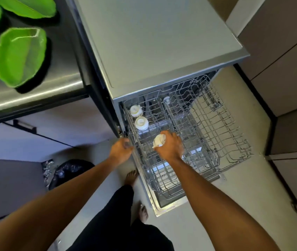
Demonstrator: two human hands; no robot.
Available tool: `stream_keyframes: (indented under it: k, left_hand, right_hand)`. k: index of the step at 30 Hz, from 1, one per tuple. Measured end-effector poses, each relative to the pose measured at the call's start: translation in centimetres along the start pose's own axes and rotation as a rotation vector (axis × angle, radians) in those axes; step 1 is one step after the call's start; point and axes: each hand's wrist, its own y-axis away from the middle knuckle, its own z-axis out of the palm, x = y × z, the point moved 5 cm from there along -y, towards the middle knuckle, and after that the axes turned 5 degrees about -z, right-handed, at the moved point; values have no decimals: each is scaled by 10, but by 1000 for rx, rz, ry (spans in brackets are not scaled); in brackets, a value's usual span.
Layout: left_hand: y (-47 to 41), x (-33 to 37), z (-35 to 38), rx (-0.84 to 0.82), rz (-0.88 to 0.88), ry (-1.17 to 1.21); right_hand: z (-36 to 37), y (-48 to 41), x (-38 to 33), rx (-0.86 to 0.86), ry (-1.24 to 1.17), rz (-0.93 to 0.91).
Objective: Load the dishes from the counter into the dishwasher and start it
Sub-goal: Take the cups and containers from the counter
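The dishwasher (162,42) stands open with its wire upper rack (216,127) pulled out over the lowered door. Two white cups (141,123) sit upside down along the rack's left side. My right hand (170,146) grips a third white cup (158,140), tilted, just above the rack in front of those two. My left hand (121,148) rests with curled fingers at the rack's left edge; whether it grips the rail is unclear. Several green leaf-shaped plates (20,57) lie on the steel counter (35,98) at the upper left.
A black bin bag (69,171) sits on the floor at the left below the counter. Grey cabinets (289,69) line the right side. My bare feet (130,176) stand beside the open dishwasher door (171,203).
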Motion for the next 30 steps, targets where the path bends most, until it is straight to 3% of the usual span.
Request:
stream_keyframes:
  k: [7, 19, 26, 30]
  left_hand:
    - [-88, 14, 20, -22, -136, 220]
    - [-117, 21, 37, 158, 42, 186]
    - [-117, 19, 39, 127, 39, 220]
    - [-114, 22, 38, 117, 22, 177]
  right_hand:
    - [49, -57, 6, -55, -51, 19]
    - [111, -89, 8, -81, 60, -122]
    - [118, -85, 6, -138, 84, -149]
    - [112, -80, 6, -127, -21, -178]
